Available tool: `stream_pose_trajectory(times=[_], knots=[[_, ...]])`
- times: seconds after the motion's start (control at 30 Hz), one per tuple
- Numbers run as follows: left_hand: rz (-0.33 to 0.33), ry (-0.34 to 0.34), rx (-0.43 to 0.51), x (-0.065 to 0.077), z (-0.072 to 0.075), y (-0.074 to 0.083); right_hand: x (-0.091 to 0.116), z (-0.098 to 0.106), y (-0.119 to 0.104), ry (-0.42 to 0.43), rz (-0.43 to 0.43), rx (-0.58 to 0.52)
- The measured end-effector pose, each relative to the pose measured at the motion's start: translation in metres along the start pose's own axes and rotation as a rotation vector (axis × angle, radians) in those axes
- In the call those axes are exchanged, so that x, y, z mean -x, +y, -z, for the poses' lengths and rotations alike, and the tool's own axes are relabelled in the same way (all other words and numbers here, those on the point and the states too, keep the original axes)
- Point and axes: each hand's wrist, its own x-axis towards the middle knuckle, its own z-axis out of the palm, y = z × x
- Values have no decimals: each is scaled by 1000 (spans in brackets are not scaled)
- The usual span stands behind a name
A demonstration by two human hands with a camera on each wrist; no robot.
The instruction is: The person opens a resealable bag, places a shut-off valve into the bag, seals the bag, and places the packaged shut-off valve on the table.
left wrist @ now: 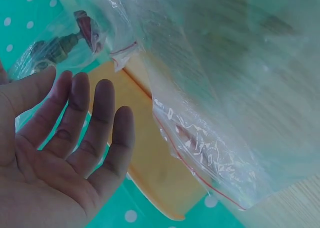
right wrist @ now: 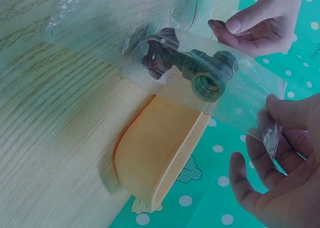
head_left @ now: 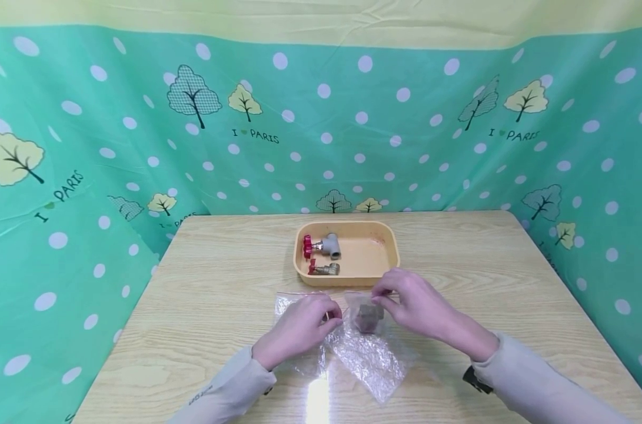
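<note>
My right hand point(head_left: 418, 301) pinches the edge of a clear zip bag point(right wrist: 250, 95) between thumb and fingers. Inside that bag is a brass-coloured valve point(right wrist: 207, 70) with a dark red handwheel point(right wrist: 159, 55) and a threaded opening. The bagged valve hangs above the table, in front of the tray. To its left is my left hand point(head_left: 302, 324), with fingers loosely bent and nothing between them in the left wrist view. Another clear zip bag point(head_left: 285, 303) lies partly beneath the left hand, and crumpled clear plastic point(head_left: 371, 359) spreads below the valve.
A shallow yellow-orange tray point(head_left: 355, 281) stands behind the hands. In its left half lie a grey valve point(head_left: 330, 244) with a red handwheel and a smaller metal valve point(head_left: 327, 270) with a red handle. A patterned green curtain point(head_left: 352, 159) surrounds the wooden table point(head_left: 204, 306).
</note>
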Motion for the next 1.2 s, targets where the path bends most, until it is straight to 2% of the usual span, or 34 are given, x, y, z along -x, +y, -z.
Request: stream_pose_trajectory(times=[0.5,0.83,1.2], knots=[[-11,0,0,1,0,1,6,7,3,39,-73,18],[-35,11,-16,1,-2,1,11,10,10,89,-78,6],[-25,2,-15,-1,-2,2,17,17,18,106,-131,14]])
